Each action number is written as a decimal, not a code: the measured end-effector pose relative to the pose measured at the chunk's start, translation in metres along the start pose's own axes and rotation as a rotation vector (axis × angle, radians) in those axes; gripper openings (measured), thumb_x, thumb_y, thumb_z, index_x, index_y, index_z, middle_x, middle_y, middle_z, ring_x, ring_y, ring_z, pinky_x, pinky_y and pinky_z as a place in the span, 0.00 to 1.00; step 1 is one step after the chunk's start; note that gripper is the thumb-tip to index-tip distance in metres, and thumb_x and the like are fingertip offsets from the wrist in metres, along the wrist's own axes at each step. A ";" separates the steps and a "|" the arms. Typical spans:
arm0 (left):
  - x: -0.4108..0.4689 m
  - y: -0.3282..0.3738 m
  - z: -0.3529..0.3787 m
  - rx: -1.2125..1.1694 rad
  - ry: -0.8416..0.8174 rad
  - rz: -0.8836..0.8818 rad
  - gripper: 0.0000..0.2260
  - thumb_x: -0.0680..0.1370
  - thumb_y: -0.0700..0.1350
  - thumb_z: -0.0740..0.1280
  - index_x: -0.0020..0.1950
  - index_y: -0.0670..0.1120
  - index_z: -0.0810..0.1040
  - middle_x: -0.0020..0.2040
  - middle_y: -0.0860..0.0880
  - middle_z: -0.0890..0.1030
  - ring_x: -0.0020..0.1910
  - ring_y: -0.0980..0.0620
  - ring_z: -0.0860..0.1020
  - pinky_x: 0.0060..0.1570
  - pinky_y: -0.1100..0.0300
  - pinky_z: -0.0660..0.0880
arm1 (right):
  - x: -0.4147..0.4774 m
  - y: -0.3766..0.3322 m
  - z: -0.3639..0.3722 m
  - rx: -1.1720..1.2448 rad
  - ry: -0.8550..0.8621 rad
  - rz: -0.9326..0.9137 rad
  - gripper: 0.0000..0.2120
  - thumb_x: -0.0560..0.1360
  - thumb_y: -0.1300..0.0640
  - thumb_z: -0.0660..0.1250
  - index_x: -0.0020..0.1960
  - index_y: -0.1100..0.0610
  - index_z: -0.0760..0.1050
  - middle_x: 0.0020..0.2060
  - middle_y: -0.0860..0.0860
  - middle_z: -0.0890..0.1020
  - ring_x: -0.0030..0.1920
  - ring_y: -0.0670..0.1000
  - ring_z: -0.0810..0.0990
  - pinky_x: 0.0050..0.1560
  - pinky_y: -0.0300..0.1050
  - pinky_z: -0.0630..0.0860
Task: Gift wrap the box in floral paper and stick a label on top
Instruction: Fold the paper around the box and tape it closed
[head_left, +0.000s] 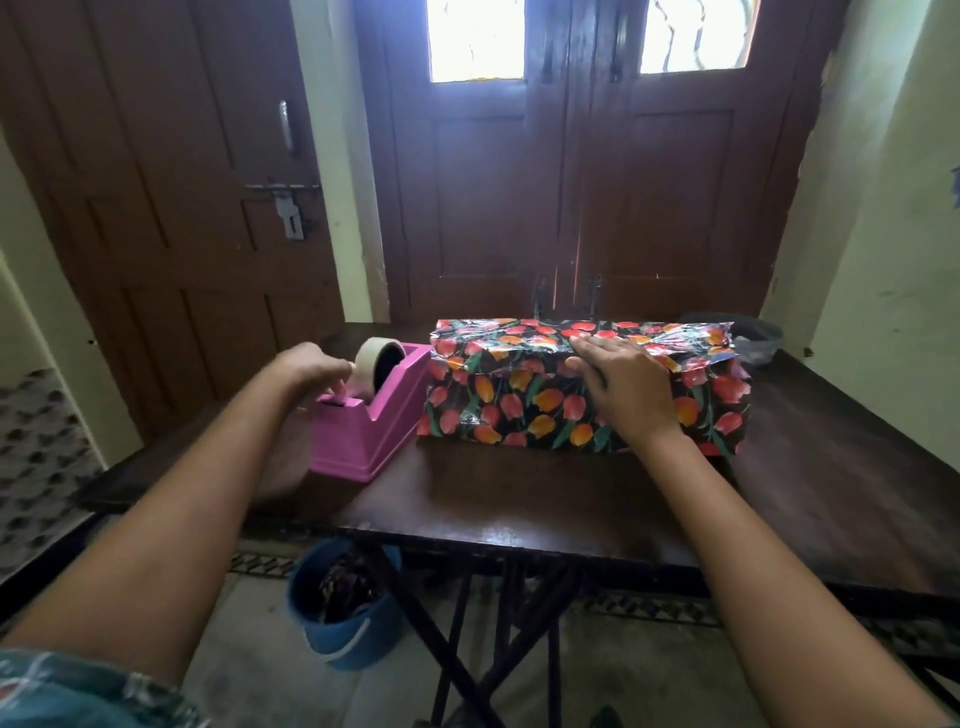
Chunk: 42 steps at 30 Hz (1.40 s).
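Box (519, 410) in floral paper (498, 340); right hand (621, 384) presses flat on top; left hand (311, 366) pinches tape (375, 358) at pink dispenser (363, 441)

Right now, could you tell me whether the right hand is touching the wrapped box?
Touching. The head view shows the right hand lying flat on the wrapped box, pressing its top edge.

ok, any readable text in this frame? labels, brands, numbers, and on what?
None readable.
The floral-wrapped box shows only a tulip print, and no label is visible on its top.
The pink tape dispenser and tape roll show no lettering.
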<state>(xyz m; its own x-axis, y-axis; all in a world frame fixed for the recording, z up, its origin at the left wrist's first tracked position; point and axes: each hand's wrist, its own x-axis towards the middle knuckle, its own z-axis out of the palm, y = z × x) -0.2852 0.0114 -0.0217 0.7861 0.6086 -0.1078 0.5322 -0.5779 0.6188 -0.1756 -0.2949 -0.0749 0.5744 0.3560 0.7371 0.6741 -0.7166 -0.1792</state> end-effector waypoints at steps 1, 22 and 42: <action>-0.002 0.000 0.001 -0.015 -0.030 -0.020 0.11 0.78 0.45 0.64 0.42 0.38 0.79 0.51 0.40 0.80 0.43 0.46 0.74 0.39 0.56 0.68 | 0.000 0.000 -0.001 0.005 -0.010 0.003 0.15 0.78 0.54 0.64 0.62 0.59 0.76 0.58 0.55 0.80 0.60 0.55 0.78 0.61 0.52 0.73; -0.030 0.009 -0.003 -0.711 -0.088 -0.116 0.10 0.77 0.42 0.60 0.35 0.47 0.72 0.32 0.51 0.72 0.33 0.54 0.68 0.40 0.59 0.65 | -0.002 -0.003 0.001 -0.007 -0.002 0.023 0.16 0.75 0.59 0.67 0.62 0.59 0.76 0.58 0.57 0.80 0.60 0.56 0.78 0.62 0.53 0.72; -0.063 -0.021 -0.014 -0.730 -0.265 -0.138 0.13 0.77 0.49 0.64 0.59 0.45 0.75 0.50 0.46 0.76 0.55 0.45 0.73 0.45 0.35 0.73 | -0.001 -0.008 0.003 -0.025 -0.021 0.059 0.16 0.76 0.58 0.65 0.63 0.60 0.75 0.59 0.57 0.79 0.61 0.57 0.77 0.61 0.55 0.73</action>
<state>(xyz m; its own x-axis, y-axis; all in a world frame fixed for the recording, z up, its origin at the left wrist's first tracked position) -0.3502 -0.0073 -0.0166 0.8255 0.4458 -0.3462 0.3617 0.0529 0.9308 -0.1805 -0.2875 -0.0761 0.6226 0.3251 0.7118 0.6272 -0.7513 -0.2055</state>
